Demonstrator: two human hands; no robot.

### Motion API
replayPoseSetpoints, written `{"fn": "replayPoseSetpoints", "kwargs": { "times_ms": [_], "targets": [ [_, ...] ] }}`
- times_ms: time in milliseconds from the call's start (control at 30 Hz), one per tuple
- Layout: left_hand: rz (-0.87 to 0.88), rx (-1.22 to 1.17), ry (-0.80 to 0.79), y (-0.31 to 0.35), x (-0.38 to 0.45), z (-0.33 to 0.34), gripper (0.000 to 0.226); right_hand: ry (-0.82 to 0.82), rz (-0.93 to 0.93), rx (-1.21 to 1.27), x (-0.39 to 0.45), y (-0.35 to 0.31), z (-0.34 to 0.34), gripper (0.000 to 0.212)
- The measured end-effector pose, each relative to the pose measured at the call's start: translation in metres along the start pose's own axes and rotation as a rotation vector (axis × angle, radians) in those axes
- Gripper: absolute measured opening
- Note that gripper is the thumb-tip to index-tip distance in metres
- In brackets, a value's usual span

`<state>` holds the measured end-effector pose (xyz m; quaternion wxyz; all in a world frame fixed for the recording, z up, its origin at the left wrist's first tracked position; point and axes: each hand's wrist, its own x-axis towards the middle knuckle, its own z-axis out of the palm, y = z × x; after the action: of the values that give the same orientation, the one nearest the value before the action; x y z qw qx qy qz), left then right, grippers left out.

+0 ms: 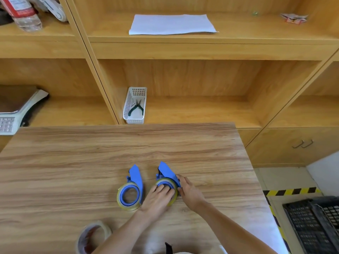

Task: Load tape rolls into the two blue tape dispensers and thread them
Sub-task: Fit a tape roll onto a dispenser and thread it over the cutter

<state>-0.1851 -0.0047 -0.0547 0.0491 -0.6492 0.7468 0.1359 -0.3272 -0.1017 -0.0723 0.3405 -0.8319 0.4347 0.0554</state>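
Note:
Two blue tape dispensers lie on the wooden table (91,153). The left dispenser (136,177) holds a clear yellowish tape roll (120,201) around its blue hub and nobody touches it. The right dispenser (167,171) also carries a tape roll (173,199). My left hand (158,197) lies flat on top of that roll and hub, fingers spread over it. My right hand (189,191) grips the right side of the same dispenser by its blue handle. A third clear tape roll (92,235) stands loose near the table's front edge.
Behind the table are wooden shelves. A white basket (134,107) with green-handled pliers sits in the middle shelf. A weighing scale (16,110) is at the left, a white sheet (171,24) above. A black crate (315,224) stands on the floor at the right.

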Motion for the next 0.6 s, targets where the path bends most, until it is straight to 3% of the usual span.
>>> {"fn": "replayPoseSetpoints", "kwargs": {
  "times_ms": [67, 233, 433, 600],
  "targets": [
    [0.023, -0.003, 0.022, -0.008, -0.004, 0.009, 0.073, 0.0, 0.001, 0.012, 0.0, 0.001, 0.001, 0.053],
    [0.03, 0.045, 0.032, -0.022, -0.014, 0.011, 0.056, 0.027, 0.03, 0.079, -0.001, 0.0, 0.004, 0.053],
    [-0.026, -0.006, 0.069, -0.013, -0.014, 0.005, 0.055, 0.063, 0.171, 0.245, 0.0, -0.008, 0.009, 0.047],
    [-0.054, 0.017, 0.083, -0.008, -0.014, 0.0, 0.054, 0.046, 0.203, 0.244, -0.001, -0.014, 0.012, 0.053]
  ]
}}
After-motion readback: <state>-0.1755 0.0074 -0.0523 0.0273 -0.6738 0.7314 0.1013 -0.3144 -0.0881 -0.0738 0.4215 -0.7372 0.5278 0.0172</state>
